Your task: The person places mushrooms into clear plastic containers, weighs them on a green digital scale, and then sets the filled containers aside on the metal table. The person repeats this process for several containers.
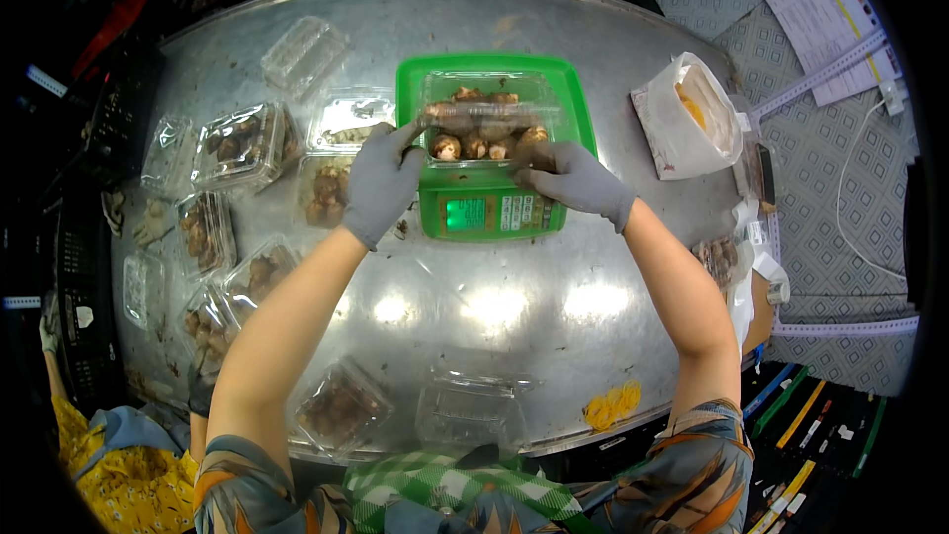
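Note:
A clear plastic clamshell box [485,81] rests on the green tray of a digital kitchen scale [580,115]. Small taro corms [474,144] with pale cut ends fill it, and its lid looks only partly lowered over them. In a grey glove, my left hand [382,182] grips the box's left edge with thumb and fingers. My right hand [574,176], gloved likewise, holds the front right corner, hiding that part of the rim. Below the box, the scale's display [465,215] glows green beside its keypad [523,212].
Several filled clamshells [241,144] are spread over the left of the metal table [474,267]. Nearer me lie an open clamshell [471,408] and yellow rubber bands [613,406]. A white paper bag [689,122] stands right. At lower left, another person in yellow clothing [137,482] is beside the table.

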Motion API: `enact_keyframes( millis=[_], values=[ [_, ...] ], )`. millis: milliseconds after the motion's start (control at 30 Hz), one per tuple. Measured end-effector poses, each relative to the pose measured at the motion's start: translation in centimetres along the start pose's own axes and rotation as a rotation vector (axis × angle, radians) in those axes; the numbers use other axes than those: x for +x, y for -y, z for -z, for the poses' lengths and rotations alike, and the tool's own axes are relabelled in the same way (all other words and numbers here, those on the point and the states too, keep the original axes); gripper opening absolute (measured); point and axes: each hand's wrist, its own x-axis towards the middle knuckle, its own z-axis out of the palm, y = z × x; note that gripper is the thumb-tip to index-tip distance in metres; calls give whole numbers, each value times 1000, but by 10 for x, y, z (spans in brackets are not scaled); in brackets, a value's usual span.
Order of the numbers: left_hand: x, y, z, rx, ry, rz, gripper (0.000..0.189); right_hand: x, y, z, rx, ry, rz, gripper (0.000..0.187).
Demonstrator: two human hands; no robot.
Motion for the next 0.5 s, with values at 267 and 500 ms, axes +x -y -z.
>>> enact_keyframes(
  millis=[267,500],
  values=[
    [31,3,-11,127,-48,-282,33,54,24,3,-1037,-73,580,22],
    [51,-6,-9,330,107,-212,38,74,29,-6,-1104,4,412,32]
  ],
)
